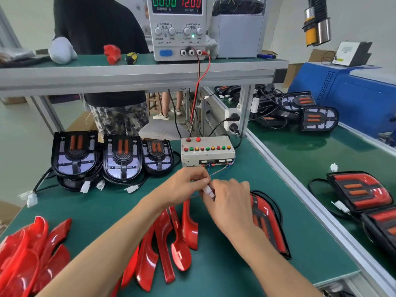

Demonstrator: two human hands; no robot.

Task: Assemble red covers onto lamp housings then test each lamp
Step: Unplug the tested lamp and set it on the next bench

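My left hand [184, 185] and my right hand [229, 200] meet over the green bench, both pinching a small white connector [208, 190] with thin wires running to the grey test box [206, 154]. A lamp with its red cover fitted [267, 219] lies just right of my right hand, partly hidden by it. Loose red covers [171, 243] lie under my forearms, and another heap of red covers [27, 254] sits at the lower left. Three uncovered black lamp housings [120, 157] stand in a row at the back left with white plugs on their cables.
A power supply [177, 28] on the upper shelf reads 0.000 and 12.00, with red and black leads running down. Covered lamps [362, 194] lie on the right bench, more housings [317, 116] behind them. A person stands beyond the shelf. An aluminium rail [300, 189] divides the benches.
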